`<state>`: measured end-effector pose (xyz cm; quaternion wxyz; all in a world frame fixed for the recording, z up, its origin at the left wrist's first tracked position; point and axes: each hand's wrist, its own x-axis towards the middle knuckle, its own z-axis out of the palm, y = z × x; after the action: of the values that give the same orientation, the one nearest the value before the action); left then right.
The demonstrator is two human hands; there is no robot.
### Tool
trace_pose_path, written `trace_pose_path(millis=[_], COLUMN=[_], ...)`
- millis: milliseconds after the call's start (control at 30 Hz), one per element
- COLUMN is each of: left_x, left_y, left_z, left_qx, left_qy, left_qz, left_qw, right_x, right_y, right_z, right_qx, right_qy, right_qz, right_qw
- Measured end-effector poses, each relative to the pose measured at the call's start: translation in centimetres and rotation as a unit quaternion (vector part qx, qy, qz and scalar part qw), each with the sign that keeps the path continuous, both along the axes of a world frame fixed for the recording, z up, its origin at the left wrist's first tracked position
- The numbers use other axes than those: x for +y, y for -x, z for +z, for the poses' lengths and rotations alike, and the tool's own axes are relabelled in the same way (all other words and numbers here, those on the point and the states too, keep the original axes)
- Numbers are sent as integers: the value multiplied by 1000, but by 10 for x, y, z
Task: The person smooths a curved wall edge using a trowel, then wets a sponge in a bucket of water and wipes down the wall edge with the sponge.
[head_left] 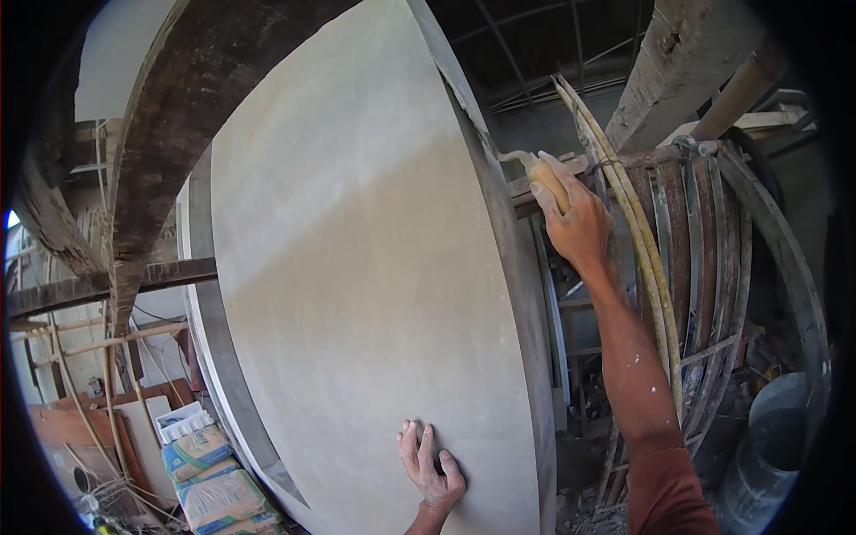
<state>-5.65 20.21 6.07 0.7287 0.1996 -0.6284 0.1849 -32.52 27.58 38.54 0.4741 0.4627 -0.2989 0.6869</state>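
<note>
A grey plastered wall point(374, 267) with a darker, damp-looking patch fills the middle of the view. My right hand point(575, 209) is closed around the wooden handle of a trowel point(547, 185) at the upper right. Its bent metal neck reaches to the wall's right-hand corner; the blade is mostly seen edge-on there and hard to make out. Lower down, my left hand point(432, 468) rests against the wall face, its fingers stretched out and holding nothing. Dusty whitish marks show on both hands.
A large curved-looking wooden beam point(169, 125) crosses the upper left. Stacked cement bags point(209, 473) stand at lower left. On the right are a yellowish pole point(637, 223), a rack of rusty metal bars point(704, 241) and a grey drum point(771, 437).
</note>
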Motion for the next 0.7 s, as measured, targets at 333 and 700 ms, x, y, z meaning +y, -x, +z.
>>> trace_pose_path(millis=[333, 700], left_x=[0, -4], left_y=[4, 5], left_z=[2, -3], left_qx=[14, 7], left_qy=[7, 8], left_qz=[-11, -34], left_qw=[1000, 999], right_x=[18, 24], right_y=[15, 1], right_z=[80, 63], right_qx=[-35, 30], right_qy=[-56, 6], right_qz=[-90, -84], right_qw=[994, 996])
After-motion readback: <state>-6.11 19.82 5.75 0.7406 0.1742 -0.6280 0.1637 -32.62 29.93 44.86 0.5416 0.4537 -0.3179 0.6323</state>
